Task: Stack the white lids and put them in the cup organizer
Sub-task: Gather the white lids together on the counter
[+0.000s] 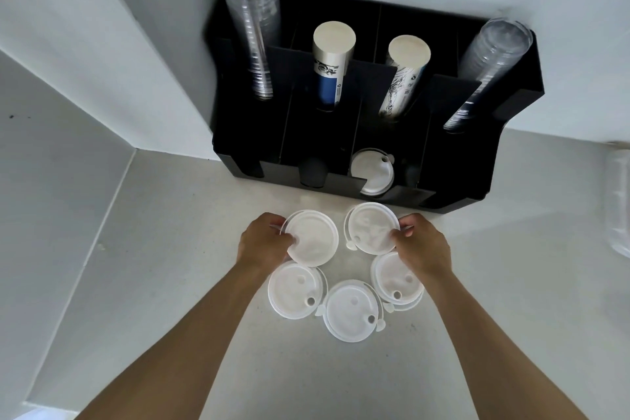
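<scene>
Each grip pinches a white lid's rim: left hand (264, 242) one lid (312, 238), right hand (422, 244) another (371, 228).

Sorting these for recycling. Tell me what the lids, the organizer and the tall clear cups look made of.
Lids: thin white plastic, slightly see-through, with moulded rims and sip holes.
Organizer: black and matte, probably plastic or acrylic sheet; flat slotted dividers.
Clear cups: transparent glossy plastic, judging by the nested rims showing through.
</scene>
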